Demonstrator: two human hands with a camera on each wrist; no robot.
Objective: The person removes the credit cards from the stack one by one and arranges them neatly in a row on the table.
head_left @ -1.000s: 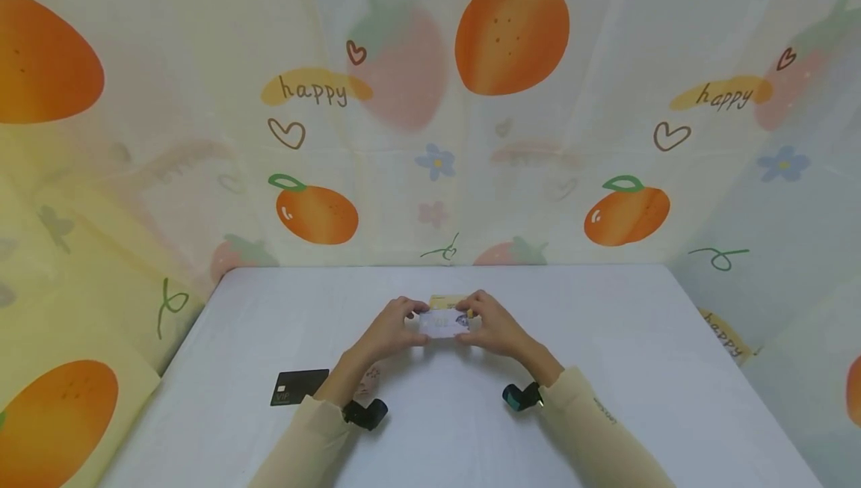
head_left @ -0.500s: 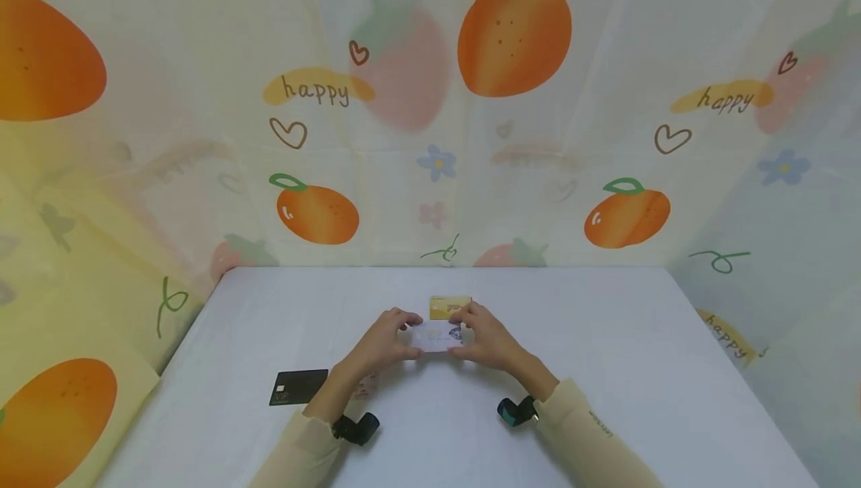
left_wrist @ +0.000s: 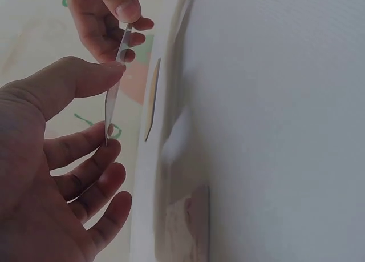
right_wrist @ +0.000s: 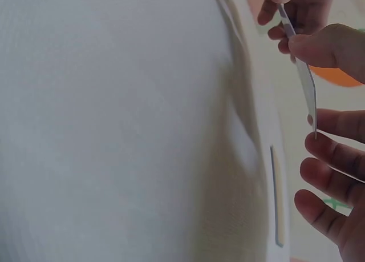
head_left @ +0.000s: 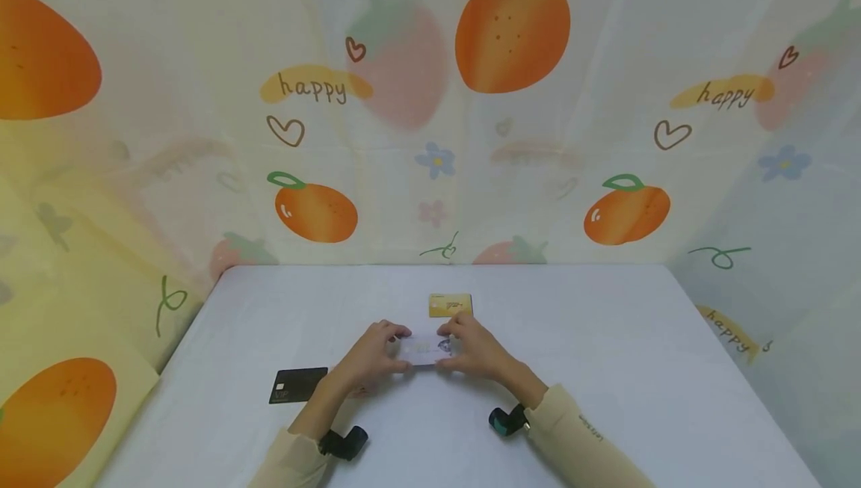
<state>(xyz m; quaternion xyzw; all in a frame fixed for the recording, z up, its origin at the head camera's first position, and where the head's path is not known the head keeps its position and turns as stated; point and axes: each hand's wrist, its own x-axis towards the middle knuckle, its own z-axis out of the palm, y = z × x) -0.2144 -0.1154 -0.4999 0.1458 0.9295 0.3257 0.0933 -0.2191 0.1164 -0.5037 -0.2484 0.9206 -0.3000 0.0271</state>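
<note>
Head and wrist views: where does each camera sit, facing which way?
Head: on the head, facing forward and down; left hand, right hand and sleeves show.
Left wrist: on that wrist, facing the pinched white card; both hands show.
Right wrist: likewise, from the other side; both hands.
Both wrist views share the yellow card.

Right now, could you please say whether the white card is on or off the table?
Off: the left hand and right hand pinch the white card; both wrist views show it clear of the table.
</note>
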